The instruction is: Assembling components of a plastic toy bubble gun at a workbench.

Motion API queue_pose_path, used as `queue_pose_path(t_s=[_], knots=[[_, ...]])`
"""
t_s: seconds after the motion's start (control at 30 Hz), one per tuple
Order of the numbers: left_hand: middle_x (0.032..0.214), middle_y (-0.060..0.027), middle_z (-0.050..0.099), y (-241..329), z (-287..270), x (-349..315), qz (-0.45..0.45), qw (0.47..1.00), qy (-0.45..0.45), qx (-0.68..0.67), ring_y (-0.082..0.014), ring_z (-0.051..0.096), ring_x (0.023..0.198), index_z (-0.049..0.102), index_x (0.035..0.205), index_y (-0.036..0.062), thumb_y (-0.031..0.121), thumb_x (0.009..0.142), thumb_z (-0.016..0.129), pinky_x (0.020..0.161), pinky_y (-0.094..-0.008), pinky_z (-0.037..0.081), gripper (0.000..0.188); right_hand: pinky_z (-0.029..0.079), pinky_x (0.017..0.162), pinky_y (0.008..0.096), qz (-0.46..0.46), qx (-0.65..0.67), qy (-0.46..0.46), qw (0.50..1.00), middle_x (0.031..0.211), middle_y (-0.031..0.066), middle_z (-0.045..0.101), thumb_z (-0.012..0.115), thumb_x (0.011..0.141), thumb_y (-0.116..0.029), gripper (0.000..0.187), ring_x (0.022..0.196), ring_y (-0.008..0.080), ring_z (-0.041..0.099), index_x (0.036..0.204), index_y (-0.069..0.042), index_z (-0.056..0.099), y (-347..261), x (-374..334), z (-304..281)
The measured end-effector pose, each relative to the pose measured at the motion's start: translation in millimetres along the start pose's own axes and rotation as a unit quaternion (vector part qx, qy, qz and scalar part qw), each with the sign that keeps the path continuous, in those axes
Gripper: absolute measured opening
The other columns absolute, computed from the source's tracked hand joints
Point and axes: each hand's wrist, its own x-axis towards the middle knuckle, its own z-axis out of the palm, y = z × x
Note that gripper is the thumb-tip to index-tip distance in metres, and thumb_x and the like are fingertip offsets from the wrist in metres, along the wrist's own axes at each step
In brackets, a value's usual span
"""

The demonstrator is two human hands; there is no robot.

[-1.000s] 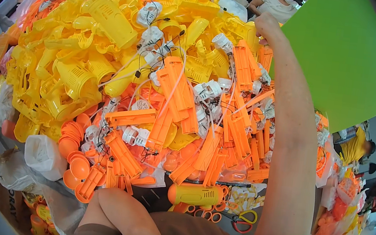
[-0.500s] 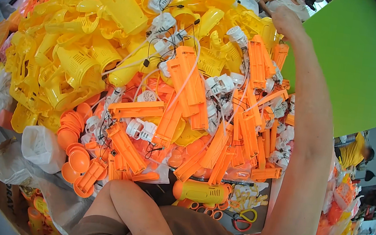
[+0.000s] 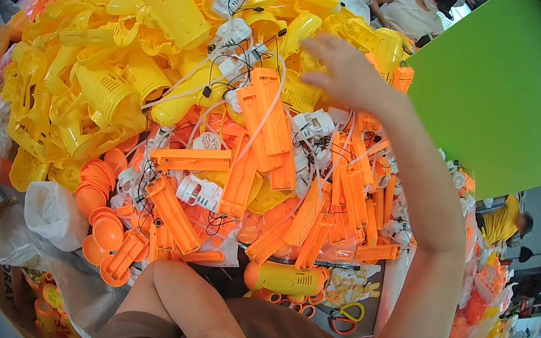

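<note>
My right hand is raised over the far side of the heap, fingers stretched and apart, with nothing in it. Beneath and beside it lie yellow plastic housings. Long orange trough-shaped parts are piled nearer to me, tangled with white plastic units trailing thin black wires and pale tubes. My left arm is bent at the lower edge, its elbow toward the heap. The left hand lies out of the picture. A yellow cylinder with orange ends rests close in front of my body.
Scissors and small pale yellow pieces lie at the near edge. Orange round cups and a white container sit at left. A big green panel stands at right. Another person is at the far side.
My right hand has swung left and nearer, from the far right edge to over the yellow and orange parts. The left arm stays bent in place.
</note>
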Motion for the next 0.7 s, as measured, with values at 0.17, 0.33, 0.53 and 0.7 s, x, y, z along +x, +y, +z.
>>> queue_pose_path(t_s=[0.17, 0.33, 0.53, 0.7], knots=[[0.111, -0.012, 0.041, 11, -4, -5, 0.01, 0.998, -0.001, 0.057, -0.0155, 0.04, 0.103, 0.039, 0.109, -0.0027, 0.022, 0.086, 0.034, 0.086, -0.0233, 0.029, 0.034, 0.04, 0.075, 0.0348, 0.023, -0.166, -0.075, 0.983, 0.079, 0.0083, 0.058, 0.065, 0.074, -0.019, 0.038, 0.08, 0.0251, 0.056, 0.107, -0.005, 0.052, -8, 5, 20], [0.108, -0.0123, 0.044, 12, 1, -2, 0.023, 0.994, 0.008, 0.103, -0.0159, 0.043, 0.1, 0.042, 0.106, -0.0024, 0.024, 0.085, 0.038, 0.084, -0.0234, 0.031, 0.034, 0.04, 0.059, 0.0291, 0.15, 0.081, 0.012, 0.985, 0.065, 0.0035, 0.052, 0.064, 0.071, -0.012, 0.03, 0.061, 0.0151, 0.05, 0.098, -0.003, 0.056, 9, 13, -9], [0.104, -0.0126, 0.048, 24, 2, 14, 0.027, 0.987, 0.012, 0.155, -0.0164, 0.047, 0.096, 0.046, 0.103, -0.002, 0.027, 0.084, 0.042, 0.082, -0.0236, 0.034, 0.035, 0.038, 0.054, 0.0219, 0.199, 0.182, -0.058, 0.961, 0.06, -0.0002, 0.051, 0.062, 0.074, -0.012, 0.029, 0.055, 0.0079, 0.048, 0.099, -0.001, 0.055, 10, 22, -18], [0.1, -0.0128, 0.052, 37, -5, 20, 0.03, 0.978, 0.028, 0.204, -0.0168, 0.051, 0.093, 0.049, 0.101, -0.0017, 0.029, 0.083, 0.045, 0.08, -0.0237, 0.037, 0.036, 0.045, 0.059, 0.0228, 0.299, 0.254, -0.044, 0.919, 0.067, 0.0049, 0.059, 0.059, 0.078, -0.015, 0.027, 0.064, 0.0102, 0.06, 0.101, -0.002, 0.055, 19, 27, -33]])
